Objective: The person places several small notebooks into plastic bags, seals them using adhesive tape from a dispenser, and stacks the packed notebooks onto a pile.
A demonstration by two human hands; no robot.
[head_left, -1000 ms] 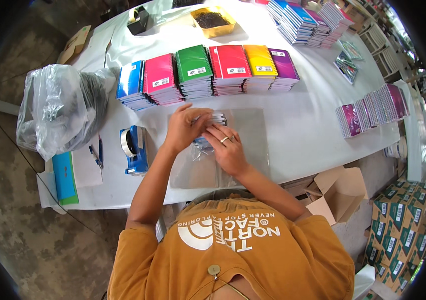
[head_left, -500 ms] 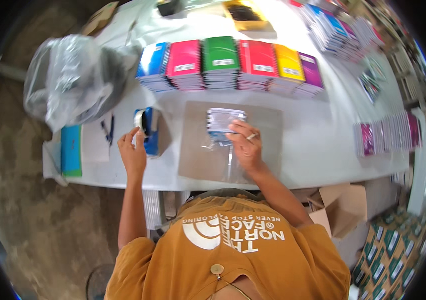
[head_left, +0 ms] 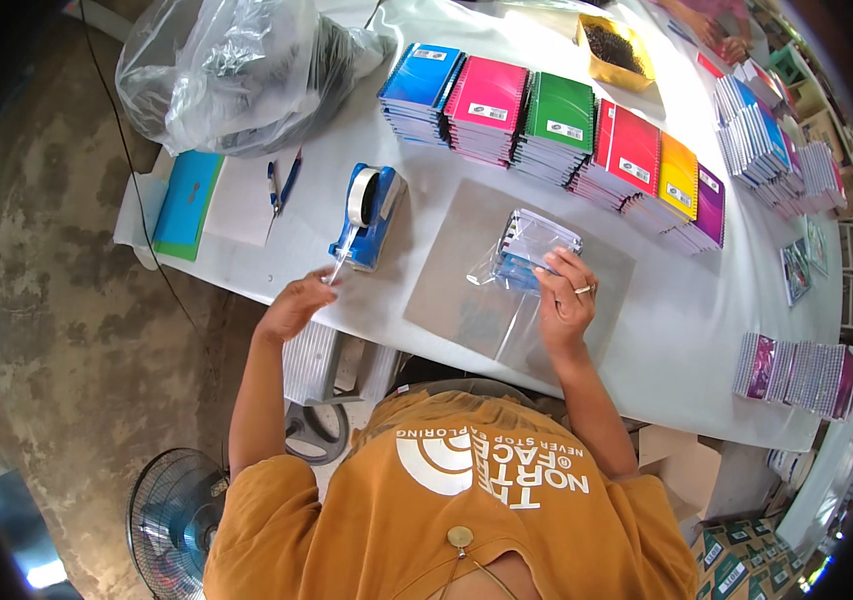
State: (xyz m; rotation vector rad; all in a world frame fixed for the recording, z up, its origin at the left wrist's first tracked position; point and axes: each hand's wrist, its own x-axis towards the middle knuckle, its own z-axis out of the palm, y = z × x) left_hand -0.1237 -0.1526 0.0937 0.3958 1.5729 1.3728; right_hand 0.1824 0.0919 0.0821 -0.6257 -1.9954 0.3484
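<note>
A strip of clear tape (head_left: 344, 252) runs from the blue tape dispenser (head_left: 387, 205) to my left hand (head_left: 299, 304), whose fingers pinch its end near the table's front edge. My right hand (head_left: 569, 300) grips the right side of a small stack of spiral notebooks (head_left: 537, 240) inside a clear plastic bag (head_left: 514, 318). The stack rests on a grey-brown board (head_left: 447, 290), and the bag's loose end trails toward me.
Stacks of notebooks in blue, pink, green (head_left: 559, 115), red, yellow and purple line the table's far side. A big clear plastic sack (head_left: 237, 75) stands far left. Pens (head_left: 282, 185) lie on paper; a yellow tray (head_left: 615, 55) stands behind. A fan (head_left: 172, 520) is at lower left.
My left hand has pulled back toward me from the dispenser, drawing out tape. My right hand stays on the bagged notebooks. The whole view has turned and shifted.
</note>
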